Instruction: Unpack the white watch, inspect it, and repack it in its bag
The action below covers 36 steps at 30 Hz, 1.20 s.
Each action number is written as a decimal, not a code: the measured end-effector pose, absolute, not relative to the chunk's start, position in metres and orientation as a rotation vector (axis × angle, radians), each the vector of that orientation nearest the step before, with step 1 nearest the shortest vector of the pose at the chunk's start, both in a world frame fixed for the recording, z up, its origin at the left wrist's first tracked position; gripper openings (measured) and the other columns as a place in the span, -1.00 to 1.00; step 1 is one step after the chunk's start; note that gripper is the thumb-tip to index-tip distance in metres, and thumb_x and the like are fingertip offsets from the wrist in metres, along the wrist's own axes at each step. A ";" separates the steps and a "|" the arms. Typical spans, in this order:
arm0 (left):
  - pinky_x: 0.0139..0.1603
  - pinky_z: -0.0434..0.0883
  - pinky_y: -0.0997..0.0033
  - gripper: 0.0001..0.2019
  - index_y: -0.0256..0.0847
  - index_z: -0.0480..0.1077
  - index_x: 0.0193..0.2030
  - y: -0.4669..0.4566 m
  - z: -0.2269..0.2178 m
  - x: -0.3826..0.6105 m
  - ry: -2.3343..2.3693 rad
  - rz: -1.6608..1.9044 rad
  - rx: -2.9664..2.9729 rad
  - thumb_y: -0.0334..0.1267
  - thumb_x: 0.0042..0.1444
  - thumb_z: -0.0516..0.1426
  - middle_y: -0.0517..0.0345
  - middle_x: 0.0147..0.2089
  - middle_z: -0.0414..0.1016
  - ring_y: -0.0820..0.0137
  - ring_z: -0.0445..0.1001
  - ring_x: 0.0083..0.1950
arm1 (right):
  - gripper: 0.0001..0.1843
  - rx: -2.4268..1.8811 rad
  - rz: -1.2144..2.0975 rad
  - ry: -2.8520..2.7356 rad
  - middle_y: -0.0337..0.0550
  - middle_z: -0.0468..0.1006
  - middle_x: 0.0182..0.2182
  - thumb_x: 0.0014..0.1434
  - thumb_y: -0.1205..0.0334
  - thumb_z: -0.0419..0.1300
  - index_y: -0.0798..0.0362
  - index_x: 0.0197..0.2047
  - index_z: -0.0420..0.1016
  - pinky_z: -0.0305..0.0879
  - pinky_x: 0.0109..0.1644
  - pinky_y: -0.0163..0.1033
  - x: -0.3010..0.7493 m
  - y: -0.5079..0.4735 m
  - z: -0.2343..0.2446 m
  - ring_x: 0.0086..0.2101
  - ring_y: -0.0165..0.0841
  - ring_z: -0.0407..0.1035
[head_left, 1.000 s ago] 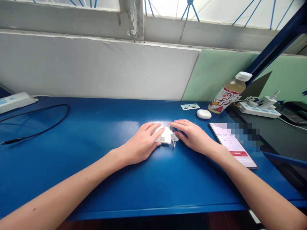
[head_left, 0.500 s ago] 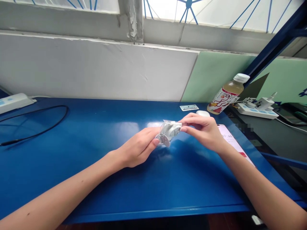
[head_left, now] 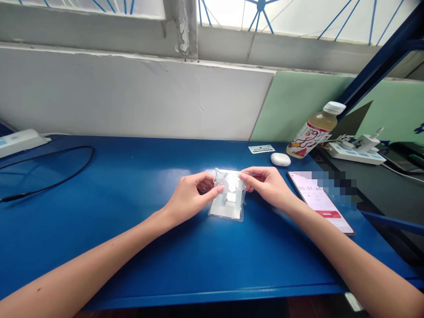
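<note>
A small clear plastic bag [head_left: 228, 205] with a white item inside hangs just above the blue table [head_left: 132, 229], near its middle. My left hand [head_left: 190, 196] pinches the bag's top left corner with thumb and fingers. The top right corner is pinched by my right hand [head_left: 266, 185]. Both hands hold the bag's upper edge, with the bag's lower end at or close to the tabletop.
A phone [head_left: 319, 201] with a lit screen lies to the right. Behind it are a white earbud case [head_left: 280, 159], a small card [head_left: 261, 149] and a drink bottle [head_left: 314, 129]. Power strips [head_left: 356, 152] [head_left: 18, 140] and a black cable [head_left: 49, 170] sit at the sides.
The bag lay flat under both hands a second ago. It was lifted and turned in the air, and it now hangs upright from both hands' pinches.
</note>
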<state>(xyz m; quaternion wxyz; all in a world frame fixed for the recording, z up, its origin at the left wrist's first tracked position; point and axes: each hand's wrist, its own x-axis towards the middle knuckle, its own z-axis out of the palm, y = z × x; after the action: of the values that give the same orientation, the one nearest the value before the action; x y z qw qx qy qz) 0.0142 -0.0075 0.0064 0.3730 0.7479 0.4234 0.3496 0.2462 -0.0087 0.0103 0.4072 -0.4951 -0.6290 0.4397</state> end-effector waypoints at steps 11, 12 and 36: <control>-0.28 0.48 0.38 -0.70 -0.20 0.49 -0.06 0.001 0.008 0.007 1.258 0.899 1.793 -0.07 0.16 0.23 0.15 -0.33 0.59 0.35 0.56 -0.34 | -0.69 -1.445 0.870 -1.759 -0.10 0.66 -0.32 0.20 0.00 0.22 0.05 -0.19 0.63 0.38 -0.28 -0.19 0.259 0.002 0.001 -0.35 -0.26 0.49; -0.28 0.47 0.38 -0.72 -0.19 0.50 -0.08 0.001 0.009 0.007 1.286 0.897 1.832 -0.08 0.17 0.22 0.15 -0.34 0.59 0.35 0.56 -0.33 | -0.71 -1.475 0.825 -1.793 -0.10 0.66 -0.31 0.21 0.02 0.21 0.04 -0.20 0.63 0.38 -0.25 -0.18 0.260 0.002 0.001 -0.33 -0.25 0.50; 0.10 0.37 0.05 -0.79 -0.19 0.47 -0.13 0.002 -0.004 0.004 1.314 0.769 2.347 -0.13 0.19 0.16 -0.04 -0.04 0.46 0.09 0.37 0.09 | 0.00 -1.277 0.598 -2.491 0.12 0.16 0.37 0.08 -0.26 0.27 0.04 0.43 0.06 0.16 0.33 0.10 0.271 -0.014 0.018 0.31 0.01 0.10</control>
<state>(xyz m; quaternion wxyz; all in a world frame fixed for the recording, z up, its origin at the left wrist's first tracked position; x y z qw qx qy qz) 0.0039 0.0022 -0.0043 0.1714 0.8265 0.4628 0.2707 0.2710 -0.0143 0.0180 0.1393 -0.4419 -0.8617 0.2067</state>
